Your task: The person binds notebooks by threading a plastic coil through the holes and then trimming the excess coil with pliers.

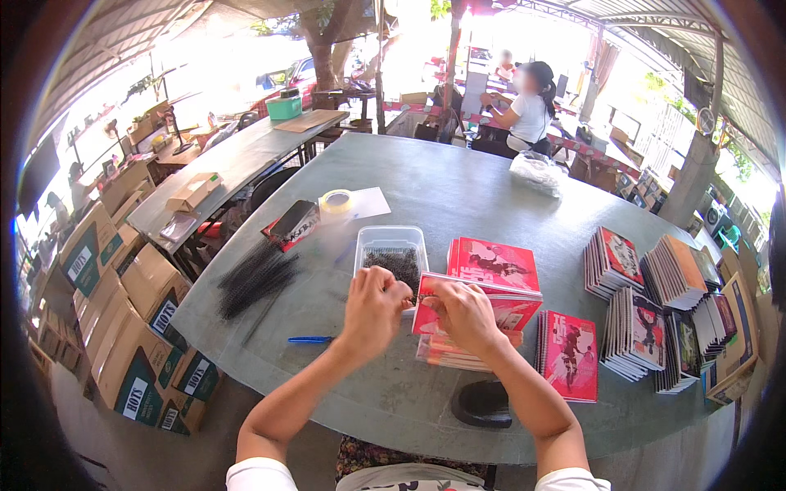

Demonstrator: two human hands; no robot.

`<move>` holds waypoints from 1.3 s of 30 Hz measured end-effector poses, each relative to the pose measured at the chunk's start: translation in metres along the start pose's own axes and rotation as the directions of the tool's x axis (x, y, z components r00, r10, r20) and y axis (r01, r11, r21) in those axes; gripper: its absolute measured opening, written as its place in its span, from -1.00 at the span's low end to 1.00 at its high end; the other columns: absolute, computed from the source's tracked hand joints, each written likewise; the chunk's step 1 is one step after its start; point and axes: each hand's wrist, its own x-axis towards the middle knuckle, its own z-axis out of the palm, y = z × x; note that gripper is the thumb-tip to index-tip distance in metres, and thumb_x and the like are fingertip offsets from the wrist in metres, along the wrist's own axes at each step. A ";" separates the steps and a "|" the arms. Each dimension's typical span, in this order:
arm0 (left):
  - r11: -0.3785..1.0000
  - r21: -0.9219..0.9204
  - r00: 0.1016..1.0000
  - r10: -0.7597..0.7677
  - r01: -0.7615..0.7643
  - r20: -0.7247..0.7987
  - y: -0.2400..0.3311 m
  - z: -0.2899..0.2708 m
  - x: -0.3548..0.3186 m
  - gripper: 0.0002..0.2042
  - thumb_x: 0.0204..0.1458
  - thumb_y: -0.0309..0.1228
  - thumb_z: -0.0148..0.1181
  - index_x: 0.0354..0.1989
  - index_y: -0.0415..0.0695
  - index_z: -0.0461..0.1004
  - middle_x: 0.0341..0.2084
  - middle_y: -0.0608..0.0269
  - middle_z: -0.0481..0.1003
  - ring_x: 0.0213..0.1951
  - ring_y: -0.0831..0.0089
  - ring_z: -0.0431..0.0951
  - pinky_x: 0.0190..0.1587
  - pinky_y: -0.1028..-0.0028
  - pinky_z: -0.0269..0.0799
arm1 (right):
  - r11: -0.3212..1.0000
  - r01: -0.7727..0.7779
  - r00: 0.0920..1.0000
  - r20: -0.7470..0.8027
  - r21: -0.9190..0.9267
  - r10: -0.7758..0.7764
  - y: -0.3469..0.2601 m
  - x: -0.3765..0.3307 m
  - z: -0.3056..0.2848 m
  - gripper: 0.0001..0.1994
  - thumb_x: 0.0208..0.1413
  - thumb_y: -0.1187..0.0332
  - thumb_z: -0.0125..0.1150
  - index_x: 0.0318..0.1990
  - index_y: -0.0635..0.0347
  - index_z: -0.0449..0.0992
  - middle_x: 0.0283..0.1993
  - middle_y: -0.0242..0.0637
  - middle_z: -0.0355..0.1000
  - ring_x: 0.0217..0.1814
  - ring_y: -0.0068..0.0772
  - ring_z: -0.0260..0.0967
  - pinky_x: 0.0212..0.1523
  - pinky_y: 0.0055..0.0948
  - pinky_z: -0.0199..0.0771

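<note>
My right hand [465, 309] grips a red-covered notebook [427, 317] by its left part, tilted up above other notebooks. Close to that notebook's left edge, my left hand [372, 304] is closed in a pinch; whatever its fingertips hold is too small to make out. Just beyond my left hand, a clear plastic tub [391, 233] contains many small black pieces [389, 262]. Behind the held notebook lies a stack of red notebooks [498, 263]. More stacked notebooks [454, 353], pink-edged, are partly hidden under my right hand.
Black spiral coils [254, 278] lie left, with a blue pen [309, 339] and tape roll [336, 203]. On the right are a spiral-bound red notebook [566, 356] and notebook stacks [634, 331]. A black curved object [481, 403] sits near the table edge. Another person [528, 114] sits beyond.
</note>
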 end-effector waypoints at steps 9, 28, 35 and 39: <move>0.888 -0.376 0.849 0.399 -0.264 0.348 0.117 0.108 -0.102 -0.65 -0.15 -0.12 0.20 -0.29 -0.14 0.47 -0.25 0.07 0.43 -0.12 0.14 0.38 -0.02 0.25 0.26 | 0.962 -0.065 0.993 0.110 0.264 0.037 -0.006 0.003 -0.005 -0.83 -0.06 0.49 0.15 -0.25 0.17 0.44 -0.42 -0.23 0.47 -0.33 -0.19 0.44 -0.27 -0.31 0.41; 0.975 -0.187 0.915 -0.185 0.124 -0.358 0.011 -0.039 -0.009 -0.74 -0.19 -0.56 0.27 -0.31 -0.16 0.36 -0.43 0.09 0.40 -0.29 0.09 0.42 -0.26 0.35 0.34 | 0.992 -0.075 0.996 -0.045 -0.105 0.071 0.023 -0.029 -0.028 -0.91 -0.08 0.41 0.16 -0.36 0.07 0.49 -0.44 -0.31 0.50 -0.32 -0.27 0.46 -0.25 -0.30 0.34; 0.966 -0.255 0.990 -0.080 0.048 -0.115 0.013 -0.019 -0.019 -0.71 -0.10 -0.53 0.20 -0.14 -0.15 0.40 -0.32 0.09 0.44 -0.30 0.11 0.48 -0.26 0.23 0.40 | 0.989 0.013 0.998 -0.063 -0.150 -0.023 0.019 -0.029 -0.030 -0.89 0.00 0.37 0.13 -0.29 0.03 0.50 -0.52 -0.38 0.42 -0.41 -0.31 0.40 -0.35 -0.33 0.28; 0.989 -0.109 0.983 -0.086 0.104 0.164 0.004 -0.003 -0.034 -0.57 -0.12 -0.53 0.24 0.02 -0.08 0.41 -0.35 0.15 0.47 -0.29 0.21 0.49 -0.25 0.37 0.43 | 0.978 0.002 0.999 -0.034 -0.211 -0.010 0.013 -0.029 -0.026 -0.85 0.00 0.34 0.15 -0.24 0.02 0.51 -0.50 -0.41 0.44 -0.38 -0.35 0.40 -0.34 -0.35 0.26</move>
